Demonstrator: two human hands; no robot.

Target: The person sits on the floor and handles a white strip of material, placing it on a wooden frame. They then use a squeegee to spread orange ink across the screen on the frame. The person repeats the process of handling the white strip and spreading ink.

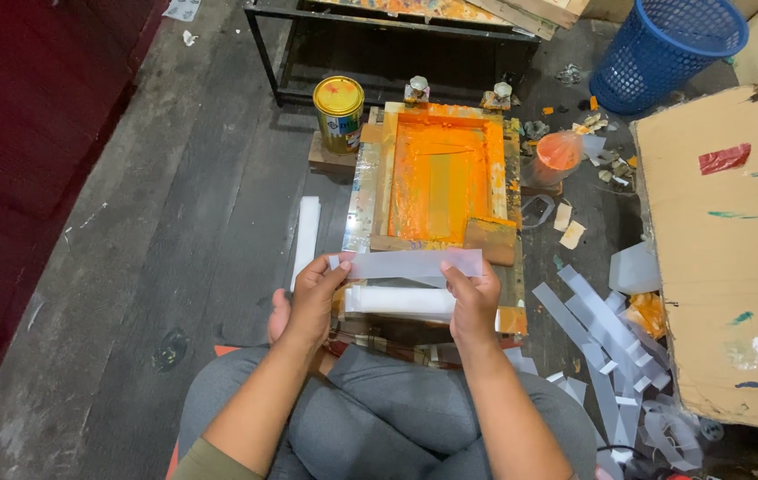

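I hold a translucent white plastic strip (pixel 410 262) stretched level between both hands. My left hand (pixel 312 302) pinches its left end, my right hand (pixel 475 298) pinches its right end. Just below the strip lies a stack of similar white strips (pixel 397 300) on my lap edge. Beyond the strip sits a wooden screen-printing frame (pixel 437 173) smeared with orange ink, with a wooden squeegee (pixel 490 238) resting at its near right corner.
A yellow paint can (pixel 339 111) stands left of the frame. An orange-filled plastic bag (pixel 559 153) and paper scraps lie to the right. Loose strips (pixel 605 342) litter the floor by a cardboard box (pixel 725 258). A blue basket (pixel 668 49) and a black metal rack (pixel 397 36) stand behind.
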